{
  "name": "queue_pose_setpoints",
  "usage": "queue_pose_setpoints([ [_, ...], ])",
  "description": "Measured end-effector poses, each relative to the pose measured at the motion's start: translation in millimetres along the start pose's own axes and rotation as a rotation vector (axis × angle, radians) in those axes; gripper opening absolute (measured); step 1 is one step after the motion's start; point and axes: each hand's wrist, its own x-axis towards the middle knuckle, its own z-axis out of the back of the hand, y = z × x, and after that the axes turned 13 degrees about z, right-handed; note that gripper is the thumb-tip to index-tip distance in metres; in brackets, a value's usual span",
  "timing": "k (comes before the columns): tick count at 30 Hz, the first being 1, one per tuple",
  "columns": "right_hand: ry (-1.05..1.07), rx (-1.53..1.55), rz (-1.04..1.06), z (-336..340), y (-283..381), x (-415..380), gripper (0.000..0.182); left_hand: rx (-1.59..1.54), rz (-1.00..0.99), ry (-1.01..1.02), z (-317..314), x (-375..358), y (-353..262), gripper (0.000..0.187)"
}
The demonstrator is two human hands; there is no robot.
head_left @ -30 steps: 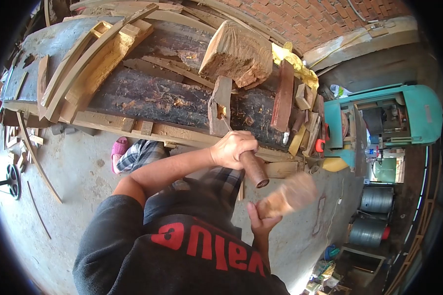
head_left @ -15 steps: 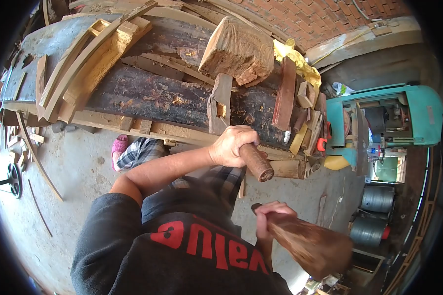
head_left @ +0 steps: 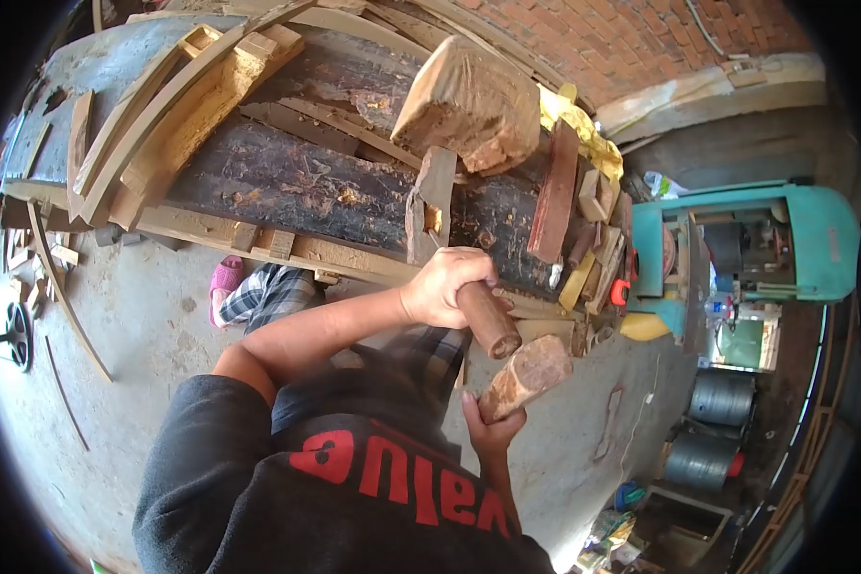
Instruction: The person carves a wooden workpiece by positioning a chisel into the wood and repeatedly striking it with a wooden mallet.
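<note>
My left hand (head_left: 450, 287) is wrapped round the brown wooden handle of a chisel (head_left: 489, 323). The thin blade slants into the notch of a flat wood piece (head_left: 430, 199) that lies across a dark log (head_left: 301, 177). Closed round a wooden mallet (head_left: 529, 375), my right hand (head_left: 494, 428) is lower down, on the near side of the chisel. The mallet's head is close to the handle's butt end; whether they touch I cannot tell. A thick wood block (head_left: 469, 110) rests on the far part of the flat piece.
Curved wood strips (head_left: 163, 105) lie over the log at the left. A reddish board (head_left: 554, 196), small offcuts and an orange-red tape measure (head_left: 621, 291) are at its right end. Beyond stands a teal machine (head_left: 823, 239). Metal drums (head_left: 722, 397) stand at the right.
The mallet in my right hand has swung up and left, close to the chisel's butt end. My left hand keeps its hold on the chisel. The view has shifted slightly.
</note>
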Motion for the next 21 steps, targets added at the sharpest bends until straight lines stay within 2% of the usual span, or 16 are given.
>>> queue_pose_setpoints([
  [3, -0.027, -0.063, 0.142, 19.5, 6.2, -2.0, 0.022, -0.024, 0.016, 0.007, 8.2, -2.5, -4.9, 0.039],
  [4, -0.042, -0.177, 0.330, 17.2, 40.2, 16.6, 0.019, -0.022, 0.016, 0.025, 8.8, -2.2, -6.2, 0.039],
  [6, -0.033, 0.234, 0.498, 8.8, 50.7, 24.0, 0.045, -0.018, -0.043, 0.055, 4.2, -6.1, 1.7, 0.039],
  [7, -0.037, 0.235, 0.506, 13.5, 48.6, 23.0, 0.045, -0.009, -0.068, 0.079, 1.3, -8.3, 3.1, 0.039],
  [9, 0.482, -0.633, 0.394, 29.2, 31.9, 15.1, 0.021, 0.000, -0.081, 0.084, -2.0, -10.0, 1.4, 0.039],
  [10, 0.029, -0.052, 0.110, 0.1, 4.4, -2.3, 0.021, -0.002, -0.089, 0.083, 0.4, -8.6, -0.2, 0.039],
  [12, -0.020, -0.066, 0.139, 1.1, 13.3, 1.9, 0.021, -0.017, -0.002, 0.031, 9.6, -6.0, -3.3, 0.039],
  [14, 0.087, -0.185, 0.371, 21.7, 17.0, 2.2, 0.024, -0.019, 0.037, 0.025, 8.9, -11.0, -4.9, 0.039],
  [15, 0.087, -0.174, 0.347, 23.2, 48.1, 10.8, 0.023, 0.000, -0.014, 0.056, 7.0, -12.3, -1.2, 0.039],
  [16, 0.076, -0.176, 0.348, 16.5, 47.6, 12.4, 0.023, 0.018, -0.071, 0.086, 4.8, -11.3, 0.6, 0.038],
  [18, -0.039, 0.361, 0.520, 0.9, 42.2, 13.9, 0.025, 0.016, -0.075, 0.097, -2.2, -13.7, -0.3, 0.038],
  [19, 0.141, 0.084, 0.563, 9.5, 34.9, 14.9, 0.021, 0.018, -0.061, 0.090, -4.8, -14.6, 2.6, 0.038],
  [20, 0.442, -0.663, 0.668, 18.6, 35.7, 15.5, 0.020, 0.020, -0.048, 0.080, -3.7, -10.7, -1.3, 0.038],
  [21, 0.258, -0.361, 0.405, 6.6, 28.5, 10.8, 0.021, 0.013, -0.080, 0.064, 0.9, -6.2, -2.8, 0.038],
])
